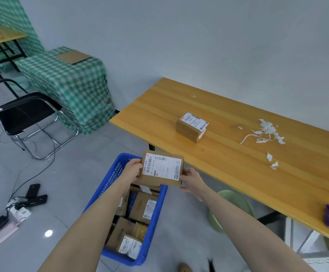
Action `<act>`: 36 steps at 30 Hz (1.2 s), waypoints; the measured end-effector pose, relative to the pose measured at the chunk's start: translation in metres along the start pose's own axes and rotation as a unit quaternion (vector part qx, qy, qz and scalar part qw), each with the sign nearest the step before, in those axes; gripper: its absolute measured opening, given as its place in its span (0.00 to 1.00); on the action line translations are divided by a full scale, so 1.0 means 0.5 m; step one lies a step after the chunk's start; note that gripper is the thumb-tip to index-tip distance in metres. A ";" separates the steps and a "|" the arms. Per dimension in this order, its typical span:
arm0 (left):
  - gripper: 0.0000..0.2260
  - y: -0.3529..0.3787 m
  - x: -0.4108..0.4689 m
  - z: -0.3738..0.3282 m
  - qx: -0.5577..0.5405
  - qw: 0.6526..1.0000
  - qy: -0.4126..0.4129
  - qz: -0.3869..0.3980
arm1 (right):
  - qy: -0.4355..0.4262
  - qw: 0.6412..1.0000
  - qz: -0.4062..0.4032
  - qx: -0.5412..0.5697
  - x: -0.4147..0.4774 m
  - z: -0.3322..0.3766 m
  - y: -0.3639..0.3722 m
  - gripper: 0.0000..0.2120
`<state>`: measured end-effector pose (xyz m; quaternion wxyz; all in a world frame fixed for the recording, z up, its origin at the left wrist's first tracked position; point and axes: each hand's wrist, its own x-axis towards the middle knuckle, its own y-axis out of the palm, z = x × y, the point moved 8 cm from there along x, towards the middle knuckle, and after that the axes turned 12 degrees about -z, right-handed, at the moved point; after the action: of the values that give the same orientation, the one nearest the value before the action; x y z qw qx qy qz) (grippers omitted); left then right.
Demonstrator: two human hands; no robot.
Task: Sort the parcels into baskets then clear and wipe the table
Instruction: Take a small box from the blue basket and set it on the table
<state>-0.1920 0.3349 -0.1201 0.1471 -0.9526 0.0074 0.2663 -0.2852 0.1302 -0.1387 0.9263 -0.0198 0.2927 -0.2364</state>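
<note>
Well to the left of my grip and a little higher stands a black folding chair [25, 114] with chrome legs. Behind it, higher still, a green checked cloth [71, 91] drapes a bulky shape, and a flat cardboard sheet [73, 57] lies on top. Far left and below my grip, a white power strip [20, 212] sits on the grey tiled floor [71, 173] among black devices [37, 200], with a cable [32, 177] trailing toward the chair.

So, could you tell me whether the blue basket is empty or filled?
Partly filled: several cardboard parcels lie inside the blue basket.
</note>
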 end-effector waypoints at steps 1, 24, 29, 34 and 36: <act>0.14 -0.013 0.007 0.003 0.009 1.000 0.006 0.006 | -0.001 1.000 -0.003 0.008 -0.007 0.005 0.018 0.16; 0.15 -0.321 0.171 0.165 0.149 0.972 -0.064 0.171 | 0.085 0.989 -0.105 0.055 -0.082 -0.157 0.430 0.15; 0.15 -0.287 0.179 0.150 0.137 0.973 -0.058 0.174 | 0.107 0.986 -0.109 0.063 -0.062 -0.158 0.409 0.16; 0.14 -0.239 0.200 0.125 0.127 0.974 -0.068 0.175 | 0.113 0.988 -0.093 0.037 -0.013 -0.136 0.381 0.14; 0.15 -0.221 0.207 0.106 0.123 0.975 -0.062 0.174 | 0.109 0.991 -0.081 0.016 0.007 -0.123 0.373 0.14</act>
<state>-0.1197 0.4624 -0.1856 0.2150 -0.8931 0.1962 0.3431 -0.2369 0.3002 -0.2241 0.8671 -0.0028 0.3851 -0.3160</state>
